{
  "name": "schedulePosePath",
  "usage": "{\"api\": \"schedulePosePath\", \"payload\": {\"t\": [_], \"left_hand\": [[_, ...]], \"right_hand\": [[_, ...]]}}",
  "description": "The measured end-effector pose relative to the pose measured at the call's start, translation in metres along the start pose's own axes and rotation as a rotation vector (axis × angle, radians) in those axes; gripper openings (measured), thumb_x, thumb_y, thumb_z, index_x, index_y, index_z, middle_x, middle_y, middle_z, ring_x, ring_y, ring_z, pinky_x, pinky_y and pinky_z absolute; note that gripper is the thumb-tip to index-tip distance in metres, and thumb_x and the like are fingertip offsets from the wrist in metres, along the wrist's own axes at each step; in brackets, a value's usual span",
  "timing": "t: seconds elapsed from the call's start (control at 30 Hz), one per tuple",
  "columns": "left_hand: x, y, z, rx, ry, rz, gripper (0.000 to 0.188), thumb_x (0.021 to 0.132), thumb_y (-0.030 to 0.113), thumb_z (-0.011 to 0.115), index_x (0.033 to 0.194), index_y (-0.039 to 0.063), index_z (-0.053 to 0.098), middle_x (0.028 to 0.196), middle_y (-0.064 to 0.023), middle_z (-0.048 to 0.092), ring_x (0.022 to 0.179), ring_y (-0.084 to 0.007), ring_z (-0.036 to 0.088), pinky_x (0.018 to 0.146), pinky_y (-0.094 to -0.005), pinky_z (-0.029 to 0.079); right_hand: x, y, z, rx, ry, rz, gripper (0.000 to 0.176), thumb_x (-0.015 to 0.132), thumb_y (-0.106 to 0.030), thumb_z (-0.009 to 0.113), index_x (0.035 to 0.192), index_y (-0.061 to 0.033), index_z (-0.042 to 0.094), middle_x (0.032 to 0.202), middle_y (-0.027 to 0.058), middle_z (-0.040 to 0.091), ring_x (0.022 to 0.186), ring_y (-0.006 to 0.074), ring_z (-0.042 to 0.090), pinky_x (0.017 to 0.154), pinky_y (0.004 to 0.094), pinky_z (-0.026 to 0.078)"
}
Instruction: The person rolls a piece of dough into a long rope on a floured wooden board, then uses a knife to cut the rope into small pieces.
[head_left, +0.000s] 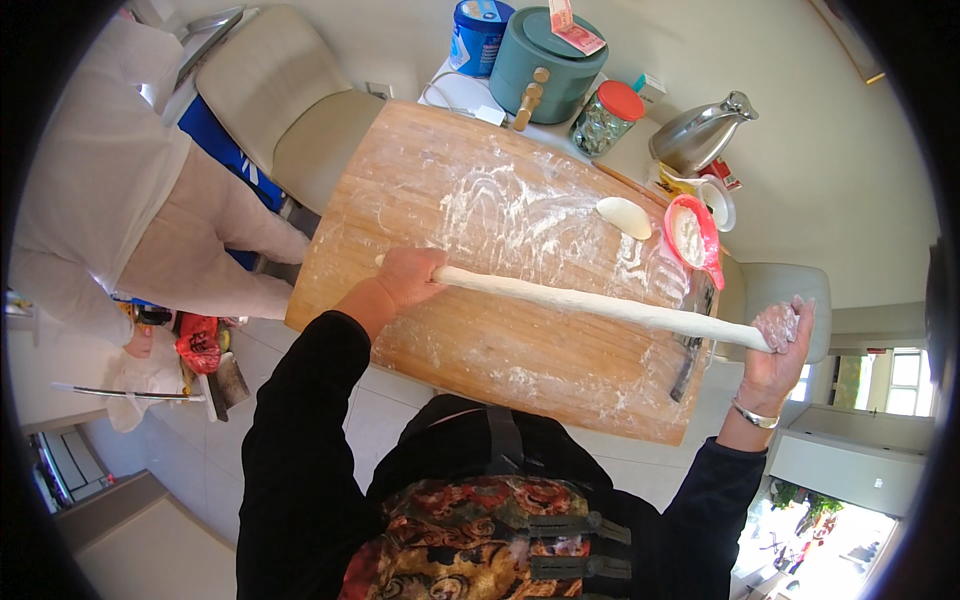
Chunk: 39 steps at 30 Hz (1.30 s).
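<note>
A long, straight, floury roll of dough spans the wooden board on a slant. I cannot tell whether a rolling pin runs inside it. My left hand is closed over the roll near its left end, and a short tip sticks out past the fingers. At the other end my right hand, dusted with flour, grips the roll beyond the board's right edge. A smaller oval piece of dough lies apart on the board, near a pink scoop-like bowl of flour.
Along the far side stand a green pot with banknotes on its lid, a red-lidded jar and a steel jug. A thin wooden stick lies by the board's far edge. A person in pale clothes stands left, near a chair.
</note>
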<state>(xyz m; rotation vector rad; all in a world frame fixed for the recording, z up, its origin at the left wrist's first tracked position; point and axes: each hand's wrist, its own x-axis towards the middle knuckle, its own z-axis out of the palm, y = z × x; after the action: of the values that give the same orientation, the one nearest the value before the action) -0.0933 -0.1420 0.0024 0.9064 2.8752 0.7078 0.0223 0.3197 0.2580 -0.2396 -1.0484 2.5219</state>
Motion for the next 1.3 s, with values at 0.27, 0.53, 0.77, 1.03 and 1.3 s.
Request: {"api": "schedulePosePath", "payload": {"t": [0.27,0.53,0.77,1.03,1.3], "left_hand": [[-0.010,-0.017,-0.011,0.024,-0.036,-0.059,0.024,0.079,0.031,0.075,0.093,0.013,0.067,0.079,-0.0120,0.069,0.076,-0.0356,0.068,0.068,-0.0477,0.052],[-0.028,-0.027,-0.027,0.091,-0.121,0.013,0.024,0.081,0.036,0.070,0.096,0.017,0.067,0.083,-0.0091,0.069,0.079,-0.0338,0.067,0.066,-0.0467,0.052],[-0.040,-0.038,-0.049,0.121,-0.070,0.071,0.025,0.080,0.036,0.070,0.093,0.015,0.065,0.080,-0.0080,0.067,0.076,-0.0340,0.066,0.064,-0.0458,0.050],[-0.056,-0.043,-0.067,0.257,-0.315,0.026,0.029,0.078,0.036,0.071,0.093,0.013,0.063,0.087,-0.0119,0.069,0.082,-0.0346,0.067,0.067,-0.0468,0.051],[-0.058,-0.035,-0.043,0.317,-0.345,0.029,0.039,0.073,0.036,0.076,0.098,0.011,0.060,0.091,-0.0107,0.067,0.087,-0.0334,0.066,0.071,-0.0473,0.051]], "right_hand": [[0.004,0.002,-0.016,-0.019,0.047,-0.024,0.029,0.107,-0.029,0.053,0.091,-0.0061,0.059,0.055,-0.0043,0.039,0.044,0.0060,0.033,0.041,0.0221,0.031],[0.003,0.012,-0.062,-0.069,0.223,-0.022,0.027,0.105,-0.030,0.056,0.089,-0.0086,0.058,0.054,-0.0053,0.039,0.043,0.0067,0.035,0.042,0.0235,0.031],[-0.011,0.036,-0.110,0.041,0.336,0.034,0.027,0.104,-0.030,0.058,0.087,-0.0096,0.056,0.054,-0.0062,0.038,0.043,0.0068,0.036,0.042,0.0242,0.032],[-0.033,0.078,-0.167,0.128,0.584,0.137,0.030,0.101,-0.022,0.059,0.074,-0.0170,0.047,0.053,-0.0074,0.036,0.042,0.0074,0.035,0.040,0.0252,0.032],[-0.066,0.156,-0.213,-0.080,0.715,0.120,0.022,0.097,-0.016,0.060,0.078,-0.0150,0.048,0.064,-0.0048,0.044,0.052,0.0098,0.041,0.054,0.0305,0.042]]}}
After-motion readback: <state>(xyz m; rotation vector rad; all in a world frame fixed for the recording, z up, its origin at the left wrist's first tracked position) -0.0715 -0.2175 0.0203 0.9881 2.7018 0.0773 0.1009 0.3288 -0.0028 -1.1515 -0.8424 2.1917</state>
